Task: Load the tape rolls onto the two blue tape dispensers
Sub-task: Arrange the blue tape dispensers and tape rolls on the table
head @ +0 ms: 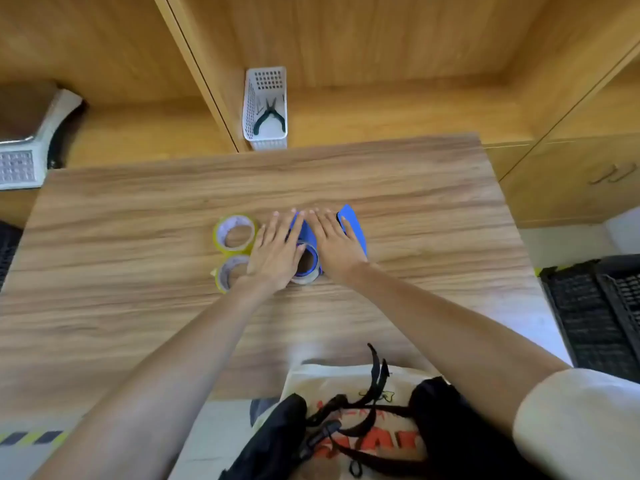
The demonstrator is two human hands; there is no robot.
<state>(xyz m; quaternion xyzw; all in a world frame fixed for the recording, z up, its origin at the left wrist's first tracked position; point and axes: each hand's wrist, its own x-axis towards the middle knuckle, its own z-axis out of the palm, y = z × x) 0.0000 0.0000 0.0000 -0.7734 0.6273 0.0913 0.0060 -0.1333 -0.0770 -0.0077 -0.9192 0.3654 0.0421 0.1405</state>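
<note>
Head view looks down on a wood-grain table [138, 237] that fills the middle of the frame. Both hands lie near its centre with fingers straight and flat, gripping nothing. The left hand [273, 249] rests just left of centre, its fingers pointing to the top of the frame. The right hand [334, 242] lies beside it, covering part of a blue tape dispenser [353, 225] whose flat blue body sticks out past the fingers toward the upper right. Between the two hands sits another blue tape dispenser [304, 233], with a blue-rimmed ring and a brown cardboard core showing below the fingers; a clear tape roll [306, 278] seems to sit round it, though the hands hide much. Left of the left hand are two more tape rolls: an upper roll [235, 235], yellowish with a pale inner ring, lying flat, and a lower roll [228, 271], partly under the wrist. At the upper centre, a white slotted basket [265, 109] holds black-handled pliers [270, 116].
</note>
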